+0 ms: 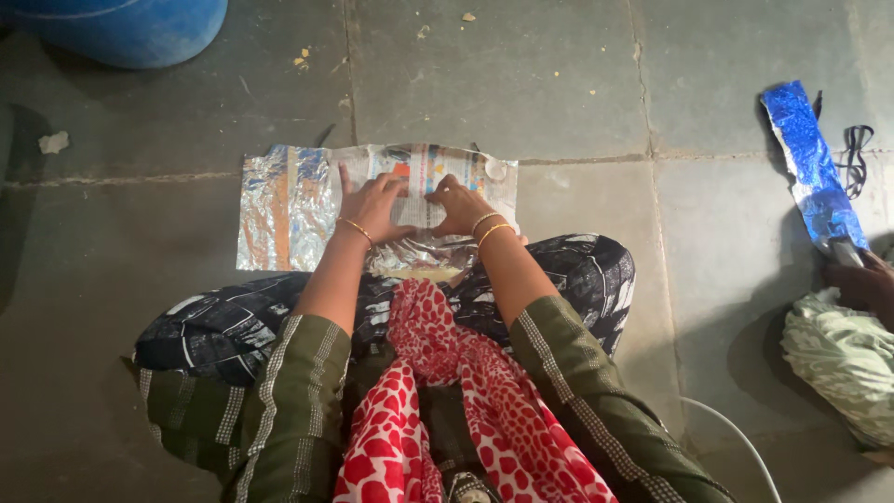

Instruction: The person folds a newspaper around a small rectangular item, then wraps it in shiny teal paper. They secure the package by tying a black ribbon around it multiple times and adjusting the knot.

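a flattened foil sheet [289, 205] lies on the grey stone floor [577, 214] just in front of the person's crossed legs, its far edge running along a joint between slabs. it is silvery and crinkled, catching the light on its left part, with an orange-brown band running down that side and a patch of colourful print, white with red and blue bits, on the upper middle and right. the near edge curls up a little against the knees.

the left hand [372, 207] rests palm down on the sheet, fingers spread and flat, gripping nothing. the right hand [456, 205] sits just beside it, also pressed on the sheet, fingers bent more; whether it pinches a fold cannot be told. both wrists carry thin gold bangles.

a red and white scarf [447, 401] hangs down the lap. a blue barrel [130, 28] stands at the far left. well to the right lies a shiny blue foil strip [810, 163], and another person's hand [857, 279] touches its near end.
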